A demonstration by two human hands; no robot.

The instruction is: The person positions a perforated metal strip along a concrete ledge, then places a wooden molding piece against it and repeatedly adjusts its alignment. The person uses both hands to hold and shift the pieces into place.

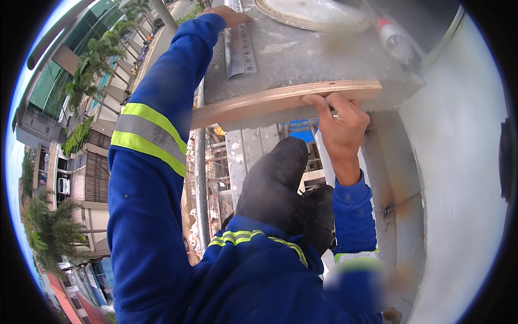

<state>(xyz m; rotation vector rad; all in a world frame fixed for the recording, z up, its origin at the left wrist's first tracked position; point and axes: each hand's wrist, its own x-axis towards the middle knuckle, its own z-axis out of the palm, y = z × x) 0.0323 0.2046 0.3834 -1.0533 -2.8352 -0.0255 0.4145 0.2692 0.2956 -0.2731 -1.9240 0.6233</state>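
Observation:
My right hand (343, 127) is closed on a long narrow plywood strip (286, 96), with the thumb and bent fingers at its near edge toward the right end. The strip lies along the near edge of a grey concrete ledge (324, 59). My left arm reaches far forward, and my left hand (231, 16) lies across a perforated metal strip (238, 51) on the ledge. The visible fingers there look stretched out, though part of that hand is hidden by the sleeve and the picture's edge.
A round whitish lid or basin (313, 13) and a white bottle-like object with a red tip (396, 40) sit on the ledge. A pale wall (464, 178) rises at right. Scaffold pipe (201, 183) and metal planks (251, 143) show below; a street with palms lies far down left.

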